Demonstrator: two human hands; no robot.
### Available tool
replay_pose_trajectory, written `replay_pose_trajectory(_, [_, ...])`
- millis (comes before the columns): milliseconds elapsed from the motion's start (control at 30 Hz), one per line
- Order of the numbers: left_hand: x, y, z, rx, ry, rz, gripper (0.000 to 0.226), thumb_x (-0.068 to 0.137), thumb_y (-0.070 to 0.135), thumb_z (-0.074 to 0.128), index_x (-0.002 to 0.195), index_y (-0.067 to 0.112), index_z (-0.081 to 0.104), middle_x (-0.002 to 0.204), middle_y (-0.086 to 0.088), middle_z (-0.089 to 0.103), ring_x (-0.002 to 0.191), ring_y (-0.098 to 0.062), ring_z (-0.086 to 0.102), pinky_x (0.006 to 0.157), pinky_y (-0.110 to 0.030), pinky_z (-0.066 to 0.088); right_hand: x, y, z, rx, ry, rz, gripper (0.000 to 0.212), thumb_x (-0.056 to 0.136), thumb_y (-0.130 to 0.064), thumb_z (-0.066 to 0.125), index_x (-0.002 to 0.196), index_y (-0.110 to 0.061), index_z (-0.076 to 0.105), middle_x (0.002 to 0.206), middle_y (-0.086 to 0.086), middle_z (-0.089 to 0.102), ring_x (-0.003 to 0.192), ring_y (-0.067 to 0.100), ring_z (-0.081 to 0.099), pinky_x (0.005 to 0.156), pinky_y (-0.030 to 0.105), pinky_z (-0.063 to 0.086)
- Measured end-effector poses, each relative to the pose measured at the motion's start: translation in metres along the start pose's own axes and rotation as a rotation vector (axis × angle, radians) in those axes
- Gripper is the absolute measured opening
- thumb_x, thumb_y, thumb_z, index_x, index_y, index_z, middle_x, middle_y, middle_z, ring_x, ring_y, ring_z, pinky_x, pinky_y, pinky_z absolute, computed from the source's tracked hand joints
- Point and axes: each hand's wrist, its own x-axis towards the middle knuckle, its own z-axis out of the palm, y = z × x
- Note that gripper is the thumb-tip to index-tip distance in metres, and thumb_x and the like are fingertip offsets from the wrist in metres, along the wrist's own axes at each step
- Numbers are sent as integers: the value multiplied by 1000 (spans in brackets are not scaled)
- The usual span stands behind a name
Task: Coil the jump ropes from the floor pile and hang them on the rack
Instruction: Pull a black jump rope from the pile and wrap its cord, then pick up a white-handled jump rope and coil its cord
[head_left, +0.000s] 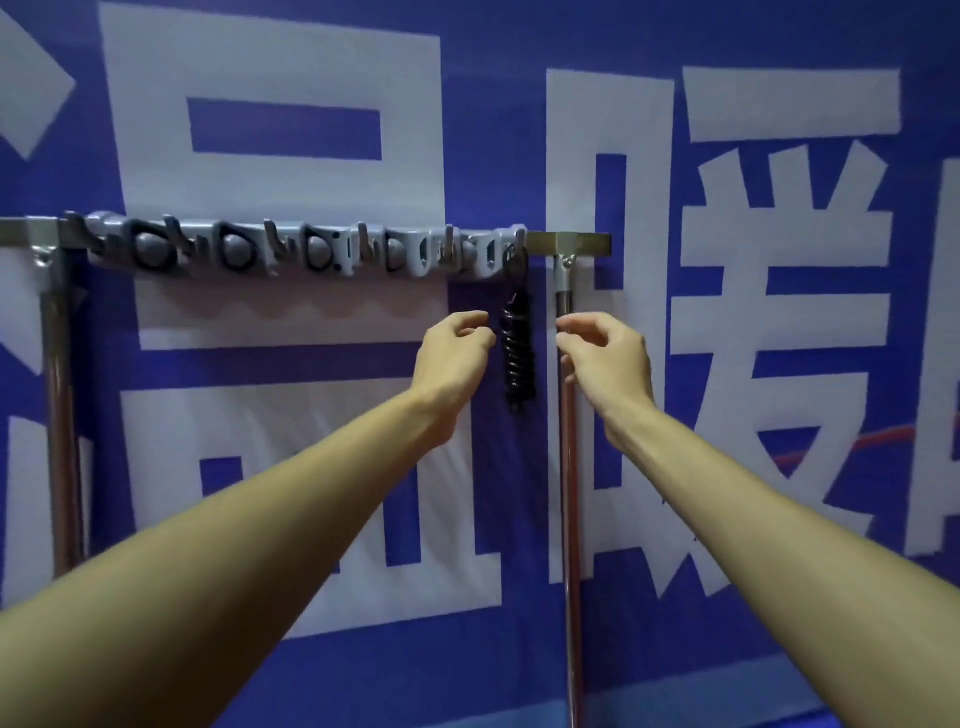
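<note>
At the right end of the grey hook strip (291, 249), a coiled black jump rope (518, 348) hangs from the last hook (517, 244), its bundle dangling straight down below the rail and just left of the rack's right upright pole (569, 467); the strip is mounted along the horizontal bar of a metal rack (571, 241), and its other hooks and grey clips carry no rope; a second upright (60, 415) stands at the far left. The left hand (454, 353) is raised just left of the rope, fingers loosely curled and holding nothing, fingertips close beside the coil, though contact cannot be judged; the right hand (608, 353) is raised on the opposite side, in front of the right pole, fingers likewise half curled and slightly parted, gripping nothing visible; the rope thus hangs between the two hands, with both bare forearms extending up from the lower corners of the view. Behind the rack stretches a blue banner (519, 130) bearing large white characters; a thin red line (857, 441) crosses it at the right, its nature unclear.
</note>
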Motion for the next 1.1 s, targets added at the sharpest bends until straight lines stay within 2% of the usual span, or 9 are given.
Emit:
replay_pose_trajectory(167, [-96, -61, -14, 84, -103, -64, 35, 92, 12, 49, 124, 23, 58, 107, 3, 60, 87, -9, 60, 78, -24, 50, -87, 58, -16, -159, -204, 164, 27, 90, -5, 56, 105, -24, 69, 101, -2, 67, 83, 13, 64, 65, 23, 53])
replay_pose_trajectory(300, [-180, -103, -33, 246, -319, -209, 23, 92, 15, 53, 114, 21, 60, 101, 0, 61, 92, -16, 60, 86, -34, 52, -166, 82, -29, -303, -419, 321, 29, 88, 0, 55, 109, -16, 67, 85, 0, 63, 62, 12, 56, 46, 17, 45])
replay_pose_trajectory(500, [-291, -128, -79, 446, -556, -326, 13, 93, 15, 55, 99, 21, 66, 87, 6, 64, 84, -11, 60, 66, -16, 43, -273, 99, -36, -425, -695, 402, 20, 88, -5, 60, 104, -15, 66, 96, 6, 64, 75, 18, 59, 53, 25, 49])
replay_pose_trajectory(600, [-334, -145, -100, 579, -640, -376, 15, 93, 13, 56, 103, 17, 68, 92, 1, 66, 86, -15, 61, 71, -18, 47, -325, 105, -35, -524, -863, 396, 22, 87, -9, 62, 109, -13, 67, 95, 2, 63, 78, 20, 61, 66, 28, 54])
replay_pose_trajectory(700, [-368, -161, -117, 685, -695, -414, 15, 91, 13, 57, 100, 16, 70, 96, -2, 68, 89, -17, 62, 84, -26, 48, -362, 107, -36, -600, -1018, 373, 23, 88, -12, 63, 111, -12, 67, 90, 3, 63, 68, 16, 59, 57, 18, 46])
replay_pose_trajectory(767, [-392, -177, -125, 707, -724, -438, 15, 91, 13, 58, 101, 14, 70, 92, 2, 66, 87, -11, 58, 79, -21, 43, -382, 113, -34, -633, -1093, 363, 21, 89, -11, 63, 109, -11, 69, 87, 2, 63, 63, 14, 56, 59, 20, 46])
replay_pose_trajectory(867, [-425, -212, -132, 704, -761, -515, 17, 93, 19, 58, 104, 13, 70, 96, 1, 66, 89, -12, 58, 78, -19, 41, -410, 133, -28, -629, -1178, 419, 16, 90, -10, 62, 104, -9, 70, 79, -1, 63, 76, 16, 58, 69, 28, 52])
replay_pose_trajectory(1000, [-460, -268, -125, 688, -791, -588, 17, 93, 17, 57, 102, 13, 71, 101, -5, 71, 91, -16, 63, 82, -23, 48, -446, 178, -27, -751, -1278, 416, 19, 91, -12, 57, 101, -11, 73, 99, 0, 70, 97, 15, 60, 83, 19, 42])
replay_pose_trajectory(1100, [-481, -305, -109, 650, -848, -632, 16, 95, 12, 54, 100, 14, 69, 82, 3, 65, 71, -9, 56, 60, -9, 44, -475, 228, -35, -826, -1263, 498, 21, 90, -10, 52, 91, -8, 74, 102, 10, 73, 99, 27, 65, 86, 31, 50])
